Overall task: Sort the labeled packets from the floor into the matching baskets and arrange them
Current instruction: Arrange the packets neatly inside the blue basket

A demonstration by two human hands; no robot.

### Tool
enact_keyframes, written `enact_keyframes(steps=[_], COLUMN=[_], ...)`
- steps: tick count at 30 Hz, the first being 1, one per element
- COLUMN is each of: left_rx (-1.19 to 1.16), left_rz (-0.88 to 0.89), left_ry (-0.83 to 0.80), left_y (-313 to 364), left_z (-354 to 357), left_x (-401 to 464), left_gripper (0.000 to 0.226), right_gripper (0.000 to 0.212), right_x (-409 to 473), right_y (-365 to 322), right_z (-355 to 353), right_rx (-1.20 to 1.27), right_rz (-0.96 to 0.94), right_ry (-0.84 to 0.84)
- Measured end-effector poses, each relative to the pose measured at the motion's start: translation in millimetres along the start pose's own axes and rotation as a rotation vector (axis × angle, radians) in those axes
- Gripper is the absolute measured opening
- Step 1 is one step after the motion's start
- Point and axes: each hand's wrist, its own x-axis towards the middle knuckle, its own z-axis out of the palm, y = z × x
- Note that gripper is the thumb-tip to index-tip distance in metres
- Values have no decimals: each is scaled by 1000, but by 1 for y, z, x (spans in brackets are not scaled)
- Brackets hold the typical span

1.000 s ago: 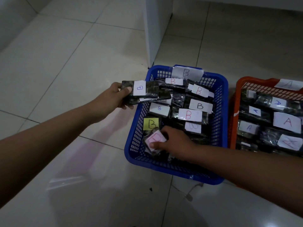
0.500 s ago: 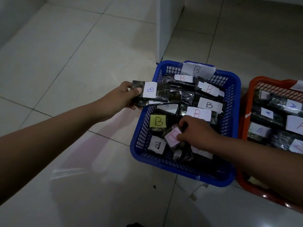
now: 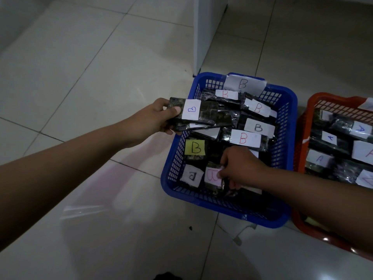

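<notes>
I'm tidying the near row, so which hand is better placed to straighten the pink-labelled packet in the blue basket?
Right. The right hand is already inside the blue plastic basket, touching the pink-labelled dark packet. The left hand grips a stack of dark packets.

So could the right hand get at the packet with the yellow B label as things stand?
Probably yes: the yellow-label packet lies uncovered in the blue basket, but the right hand is busy pinching the pink-label packet.

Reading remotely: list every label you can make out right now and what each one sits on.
"B", blue ink: packet stack gripped by left hand.
"B", large tag on blue basket rim.
"B", yellow note on packet inside.
"B", pink label, sideways, under right hand.
"A", several packets in orange basket.
Others too blurred.
</notes>
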Motion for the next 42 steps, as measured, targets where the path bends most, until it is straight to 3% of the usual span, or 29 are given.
enact_keyframes(steps=[5,9,18,22,25,30,31,33,36,42], left_rx=[41,26,21,15,11,29,30,34,37,28], left_rz=[-6,-1,-6,-13,-7,-1,0,0,1,-3], left_ry=[-11,-21,-25,-25,-31,-56,-56,-55,-72,-53], left_y=[0,-1,-1,-1,1,5,5,4,2,4], left_z=[1,2,3,2,6,11,11,10,9,5], left_x=[1,2,3,2,2,2,1,1,1,3], left_gripper=[35,28,29,30,26,24,24,25,22,23], right_gripper=[28,19,10,12,16,8,16,28,18,23], right_x=[4,10,4,8,12,9,9,12,14,4], right_y=[-5,-2,-3,-1,-3,-1,-1,0,3,6], right_z=[12,9,-4,-9,4,25,26,26,22,20], right_rx=[30,224,187,276,99,-140,-157,-181,-172,-19], right_rz=[-10,93,32,68,37,-97,-107,-127,-176,-251], right_ry=[21,-18,42,-44,-91,52,64,72,82,44])
